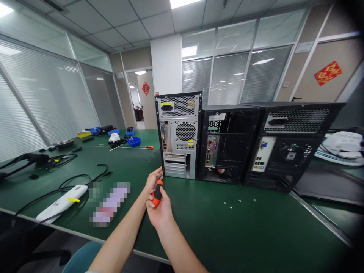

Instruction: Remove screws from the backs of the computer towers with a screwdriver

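My right hand (159,209) is closed round the orange and black handle of a screwdriver (157,192), held upright above the green table. My left hand (152,180) pinches the upper end of the same screwdriver with its fingertips. Both hands are just in front of the lower left corner of a silver-backed computer case (178,134) that stands with its rear panel toward me. Two black computer cases (227,142) (287,146) stand to its right, side by side.
The green table (216,227) carries small screws (231,204) at right of my hands, a white device (61,203) and black cables (71,182) at left, blue bins (133,141) and another orange screwdriver (148,147) farther back. White equipment (342,146) lies at far right.
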The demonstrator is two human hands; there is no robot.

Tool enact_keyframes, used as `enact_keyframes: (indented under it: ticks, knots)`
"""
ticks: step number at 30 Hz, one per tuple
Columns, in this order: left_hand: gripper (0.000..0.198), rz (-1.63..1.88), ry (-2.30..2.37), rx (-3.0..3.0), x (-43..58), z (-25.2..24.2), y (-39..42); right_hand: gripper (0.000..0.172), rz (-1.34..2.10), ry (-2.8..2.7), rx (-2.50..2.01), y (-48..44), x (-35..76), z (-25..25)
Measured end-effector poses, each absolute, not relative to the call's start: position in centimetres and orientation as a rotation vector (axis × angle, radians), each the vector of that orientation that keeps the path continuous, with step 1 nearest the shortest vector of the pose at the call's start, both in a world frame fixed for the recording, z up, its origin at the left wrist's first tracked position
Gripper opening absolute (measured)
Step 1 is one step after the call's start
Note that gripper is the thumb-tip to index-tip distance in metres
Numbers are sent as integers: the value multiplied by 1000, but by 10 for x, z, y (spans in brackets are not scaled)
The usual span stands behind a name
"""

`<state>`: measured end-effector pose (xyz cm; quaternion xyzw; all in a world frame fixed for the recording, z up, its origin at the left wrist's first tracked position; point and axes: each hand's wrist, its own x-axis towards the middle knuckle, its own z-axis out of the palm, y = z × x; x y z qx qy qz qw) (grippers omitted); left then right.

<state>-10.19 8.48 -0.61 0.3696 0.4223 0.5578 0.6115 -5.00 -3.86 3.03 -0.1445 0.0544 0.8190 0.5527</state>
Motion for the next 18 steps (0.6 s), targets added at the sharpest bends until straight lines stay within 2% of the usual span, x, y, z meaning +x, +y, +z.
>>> enact_keyframes:
  ticks: [6, 13, 18]
  knots:
    - [53, 1283, 976, 834, -104, -8, 89, 21, 1973, 88, -572, -35, -47, 31]
    - [53, 1266, 996, 845, -106, -11, 90, 25, 2078, -2, -801, -37, -40, 30]
    - [55, 1297, 939, 874, -105, -14, 88, 25, 1978, -73, -925, -37, -39, 29]
